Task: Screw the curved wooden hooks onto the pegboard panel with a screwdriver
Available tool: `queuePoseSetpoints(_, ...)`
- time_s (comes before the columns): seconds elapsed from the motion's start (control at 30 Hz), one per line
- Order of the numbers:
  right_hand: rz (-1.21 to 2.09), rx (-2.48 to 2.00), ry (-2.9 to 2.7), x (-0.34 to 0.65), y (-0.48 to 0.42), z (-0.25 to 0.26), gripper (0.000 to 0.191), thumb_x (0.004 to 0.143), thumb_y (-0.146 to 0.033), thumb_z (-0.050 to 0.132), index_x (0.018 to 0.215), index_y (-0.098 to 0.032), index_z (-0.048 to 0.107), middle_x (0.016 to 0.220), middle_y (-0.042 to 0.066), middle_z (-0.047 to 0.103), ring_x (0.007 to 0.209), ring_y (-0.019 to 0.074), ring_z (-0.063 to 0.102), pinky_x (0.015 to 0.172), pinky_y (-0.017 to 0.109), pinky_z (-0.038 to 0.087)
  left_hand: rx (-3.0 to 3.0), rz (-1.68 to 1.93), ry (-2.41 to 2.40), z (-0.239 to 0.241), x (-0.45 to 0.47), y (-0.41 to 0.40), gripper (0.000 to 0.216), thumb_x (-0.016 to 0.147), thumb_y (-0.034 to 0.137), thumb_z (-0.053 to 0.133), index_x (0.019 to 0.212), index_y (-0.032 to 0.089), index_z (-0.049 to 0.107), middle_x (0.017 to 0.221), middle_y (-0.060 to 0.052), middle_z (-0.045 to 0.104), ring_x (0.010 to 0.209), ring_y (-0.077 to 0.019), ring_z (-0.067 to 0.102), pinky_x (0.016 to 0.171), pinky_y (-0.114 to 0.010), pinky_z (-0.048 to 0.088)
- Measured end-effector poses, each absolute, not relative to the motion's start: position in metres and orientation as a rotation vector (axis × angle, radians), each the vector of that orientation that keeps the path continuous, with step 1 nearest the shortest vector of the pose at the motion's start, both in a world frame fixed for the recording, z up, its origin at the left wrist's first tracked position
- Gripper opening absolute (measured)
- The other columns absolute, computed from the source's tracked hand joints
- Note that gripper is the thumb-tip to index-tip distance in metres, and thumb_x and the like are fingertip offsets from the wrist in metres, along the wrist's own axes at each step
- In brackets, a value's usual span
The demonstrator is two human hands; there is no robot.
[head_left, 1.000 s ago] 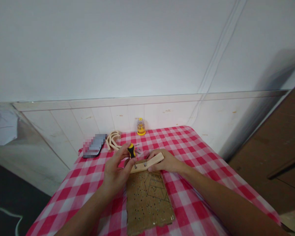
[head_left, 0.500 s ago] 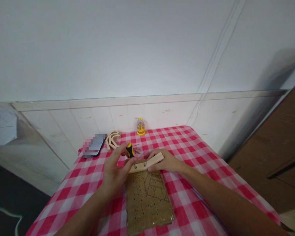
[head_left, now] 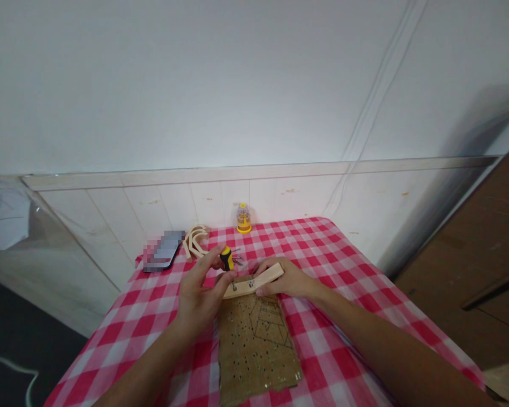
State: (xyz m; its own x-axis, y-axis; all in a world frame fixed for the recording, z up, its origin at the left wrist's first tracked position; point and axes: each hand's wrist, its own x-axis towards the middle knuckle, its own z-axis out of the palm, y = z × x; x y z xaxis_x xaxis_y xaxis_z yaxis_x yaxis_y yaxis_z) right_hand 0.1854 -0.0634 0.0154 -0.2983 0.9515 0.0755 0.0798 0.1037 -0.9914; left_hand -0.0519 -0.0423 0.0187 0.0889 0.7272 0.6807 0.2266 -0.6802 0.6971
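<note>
My left hand [head_left: 199, 288] is closed around a small screwdriver [head_left: 227, 258] with a yellow and black handle, held upright between thumb and fingers. Below it lies an angled strip of pale wood [head_left: 258, 282] with two dark metal fittings on its near face. My right hand [head_left: 288, 278] grips the strip's right end, thumb in front and fingers behind. The strip rests across the far end of a piece of cardboard [head_left: 258, 350] marked with holes and drawn lines. The screwdriver's tip is hard to make out behind the left fingers.
Several small screws or bits [head_left: 237, 257] lie beyond the hands. Curved wooden pieces [head_left: 195, 240] and a phone [head_left: 169, 251] sit at the back left. A yellow-capped bit container [head_left: 244, 219] stands near the wall. A red-and-white checked cloth [head_left: 339, 271] covers the table.
The screwdriver handle has turned in my left fingers, showing more yellow and less black. My right hand and the wooden strip stay in place.
</note>
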Motion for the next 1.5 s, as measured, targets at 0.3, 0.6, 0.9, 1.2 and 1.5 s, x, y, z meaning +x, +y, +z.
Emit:
queuePoseSetpoints(0.3,1.319,-1.066,-1.536,0.1856,-0.0633,0.0158,0.036,0.055,-0.032,0.096,0.080,-0.018,0.076,0.079,0.000,0.073,0.068,0.0143,0.063,0.064,0.027,0.046,1.948,1.590,0.914,0.0171,-0.0540,-0.0418,0.046,0.086,0.025,0.071,0.132,0.024,0.063,0.091,-0.001,0.065,0.088,-0.0160,0.066,0.086,-0.030,0.056)
queuePoseSetpoints(0.6,1.317,-1.054,-1.550,0.1856,-0.0626,0.0149,0.036,0.055,-0.033,0.096,0.080,-0.017,0.076,0.079,0.001,0.073,0.068,0.0138,0.062,0.063,0.026,0.046,1.969,1.591,0.881,0.0157,-0.0520,-0.0419,0.046,0.086,0.023,0.072,0.131,0.025,0.062,0.092,0.000,0.065,0.086,-0.0151,0.065,0.082,-0.028,0.056)
queuePoseSetpoints(0.9,1.322,-1.050,-1.544,0.1866,-0.0617,0.0141,0.035,0.056,-0.032,0.096,0.081,-0.018,0.076,0.081,0.001,0.074,0.070,0.0146,0.064,0.065,0.027,0.046,1.942,1.573,0.901,0.0127,-0.0533,-0.0386,0.054,0.083,0.022,0.076,0.134,0.027,0.060,0.096,0.000,0.063,0.088,-0.0162,0.064,0.087,-0.032,0.056)
queuePoseSetpoints(1.2,1.320,-1.052,-1.532,0.1863,-0.0623,0.0138,0.034,0.055,-0.031,0.096,0.080,-0.018,0.076,0.077,0.000,0.073,0.067,0.0134,0.062,0.062,0.026,0.045,1.897,1.580,0.881,0.0159,-0.0513,-0.0415,0.052,0.084,0.023,0.074,0.134,0.027,0.061,0.094,0.001,0.062,0.088,-0.0151,0.064,0.083,-0.028,0.055)
queuePoseSetpoints(1.5,1.322,-1.043,-1.537,0.1852,-0.0635,0.0161,0.034,0.056,-0.032,0.096,0.081,-0.017,0.077,0.077,0.000,0.072,0.067,0.0137,0.061,0.062,0.026,0.045,1.865,1.581,0.914,0.0168,-0.0502,-0.0433,0.053,0.084,0.027,0.074,0.135,0.024,0.062,0.094,0.000,0.064,0.086,-0.0155,0.065,0.084,-0.030,0.056)
